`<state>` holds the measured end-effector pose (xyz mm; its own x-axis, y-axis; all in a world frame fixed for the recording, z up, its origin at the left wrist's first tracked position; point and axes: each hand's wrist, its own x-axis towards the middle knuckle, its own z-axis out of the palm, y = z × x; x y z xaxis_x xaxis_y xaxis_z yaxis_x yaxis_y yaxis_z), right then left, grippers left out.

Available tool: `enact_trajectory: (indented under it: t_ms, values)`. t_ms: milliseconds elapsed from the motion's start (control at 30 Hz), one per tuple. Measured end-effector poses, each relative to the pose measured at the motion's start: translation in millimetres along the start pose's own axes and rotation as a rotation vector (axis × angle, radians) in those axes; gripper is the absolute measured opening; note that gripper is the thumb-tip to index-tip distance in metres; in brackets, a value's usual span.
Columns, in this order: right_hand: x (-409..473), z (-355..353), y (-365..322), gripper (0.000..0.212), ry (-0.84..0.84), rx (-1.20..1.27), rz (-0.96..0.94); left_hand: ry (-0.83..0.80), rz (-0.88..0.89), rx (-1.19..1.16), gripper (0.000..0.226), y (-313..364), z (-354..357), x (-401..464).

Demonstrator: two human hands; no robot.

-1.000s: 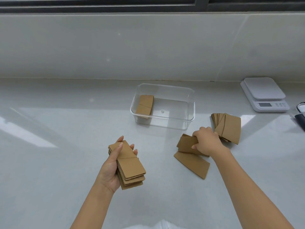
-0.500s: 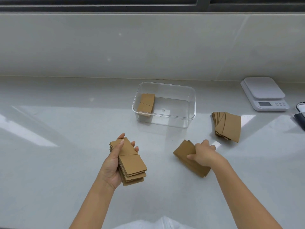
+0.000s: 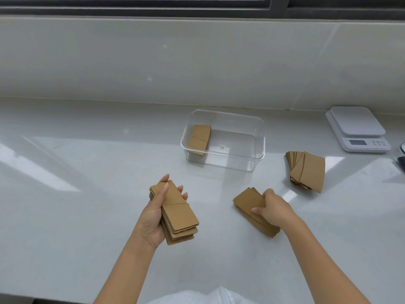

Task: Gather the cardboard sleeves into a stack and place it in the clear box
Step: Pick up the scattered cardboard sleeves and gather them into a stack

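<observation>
Cardboard sleeves lie in four groups: one stack (image 3: 175, 213) clasped in the left hand (image 3: 153, 218) for adding to, one small pile (image 3: 252, 207) on the tabletop (image 3: 87, 194) under the right hand's (image 3: 274, 210) closing grip, one fanned pile (image 3: 306, 170) untouched, and one stack (image 3: 199, 139) already in the single clear box (image 3: 258, 139).

A stack of flat brown cardboard sleeves (image 3: 175, 212) sits at 7 o'clock from the clear box (image 3: 223, 139), a small bundle (image 3: 252, 210) at 5 o'clock, a fanned pile (image 3: 306, 171) at 3 o'clock. One stack (image 3: 199, 139) lies inside the box's left end.
</observation>
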<state>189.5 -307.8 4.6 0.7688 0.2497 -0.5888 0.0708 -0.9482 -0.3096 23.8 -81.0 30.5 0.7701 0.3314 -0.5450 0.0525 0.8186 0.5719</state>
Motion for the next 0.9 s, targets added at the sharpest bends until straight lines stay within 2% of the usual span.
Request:
enact_trajectory:
  t_ms: [67, 167, 200, 300, 367, 433, 533, 600, 733, 900]
  values:
    - [-2, -2, 0, 0.026, -0.056, 0.150, -0.051, -0.037, 0.020, 0.011, 0.035, 2, 0, -1]
    - [-18, -11, -16, 0.019, -0.130, 0.494, -0.156, -0.116, 0.056, 0.028, 0.067, 4, 1, -4]
    - [-24, -16, -24, 0.018, -0.139, 0.572, -0.193, -0.139, 0.060, 0.029, 0.071, 4, 0, -4]
    - [-45, -32, -48, 0.020, -0.248, 0.717, -0.402, -0.177, 0.013, 0.016, 0.056, 4, -2, -8]
    - [-61, -45, -63, 0.027, -0.340, 0.640, -0.588, -0.199, -0.089, 0.061, 0.056, 5, -2, -8]
    - [-75, -58, -80, 0.034, -0.367, 0.439, -0.726, -0.237, -0.189, 0.215, 0.064, 5, -3, -9]
    - [-90, -65, -106, 0.034, -0.334, 0.153, -0.817, -0.287, -0.300, 0.354, 0.068, 0, 2, -12]
    - [-90, -60, -119, 0.039, -0.268, 0.066, -0.824, -0.342, -0.322, 0.373, 0.068, -4, 7, -14]
    - [-84, -46, -127, 0.065, -0.148, 0.066, -0.816, -0.405, -0.334, 0.338, 0.058, -9, 13, -20]
    - [-85, -40, -130, 0.076, -0.102, 0.135, -0.913, -0.650, -0.429, 0.243, 0.070, -11, 9, -23]
